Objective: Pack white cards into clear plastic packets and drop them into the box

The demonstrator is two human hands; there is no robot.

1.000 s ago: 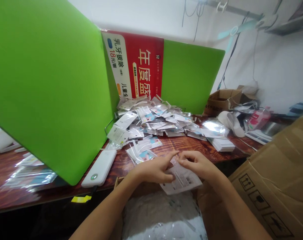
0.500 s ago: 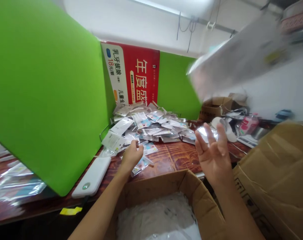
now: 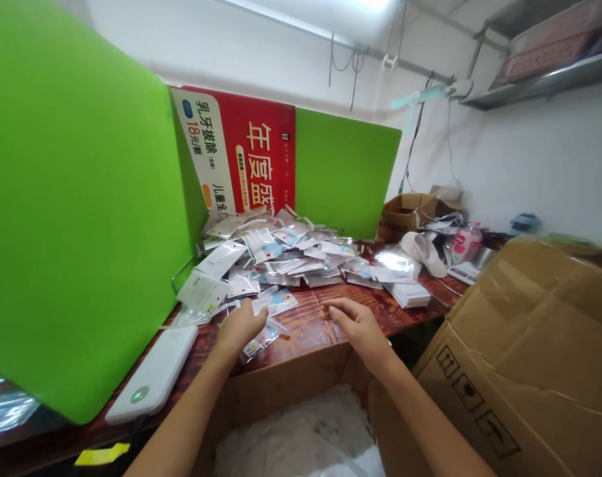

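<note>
On the reddish wooden table (image 3: 308,331), two clear-sleeved pieces near the front edge: the far packet (image 3: 281,301) just beyond the left hand (image 3: 244,324), the near packet (image 3: 261,340) beside and below its thumb. Left fingers bent close to both; cannot tell whether pinching film or merely touching. Right hand (image 3: 355,324) well apart from the left, above bare wood, fingers loosely curled with a narrow gap to the thumb, nothing visible between. Behind, a heap (image 3: 291,255) of similar sleeves before the green board (image 3: 345,172); below, between the forearms, an open carton (image 3: 295,377).

Judging by the flat shape and glossy film: light, fairly stiff inside, slippery outside, easily creased at corners. Best to take hold by one edge, thumb above and fingers beneath, catching insert and sleeve together. Not by loose film alone: apt to slide or wrinkle.
</note>
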